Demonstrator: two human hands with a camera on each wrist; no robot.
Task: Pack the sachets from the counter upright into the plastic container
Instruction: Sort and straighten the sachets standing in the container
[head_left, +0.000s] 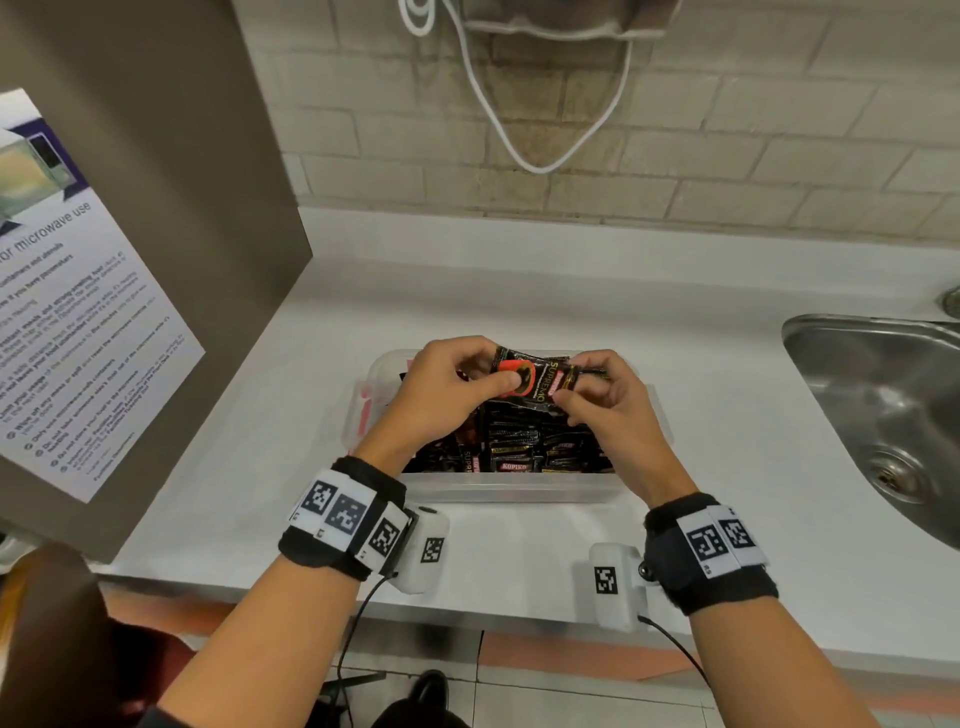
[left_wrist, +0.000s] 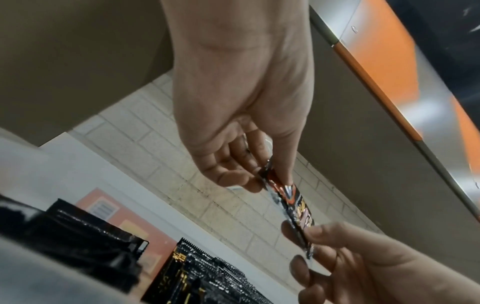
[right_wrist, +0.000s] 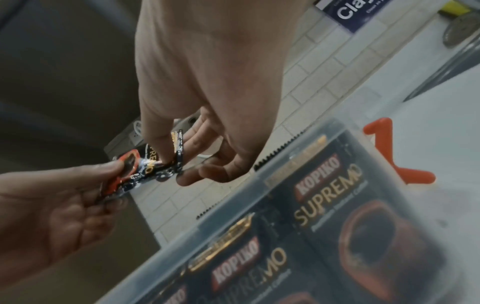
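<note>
Head view: a black-and-orange foil coffee sachet (head_left: 535, 378) is pinched between left hand (head_left: 447, 395) and right hand (head_left: 605, 410), above the clear plastic container (head_left: 511, 486) packed with sachets. Wrist views: sachet (left_wrist: 291, 202) (right_wrist: 145, 166) gripped at both ends.

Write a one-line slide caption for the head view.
Both hands, left hand and right hand, pinch one Kopiko Supremo sachet above the sachet-filled plastic container.

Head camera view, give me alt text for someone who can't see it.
Left hand and right hand pinch one black-and-red foil coffee sachet over a clear plastic container of upright sachets on a white counter.
</note>
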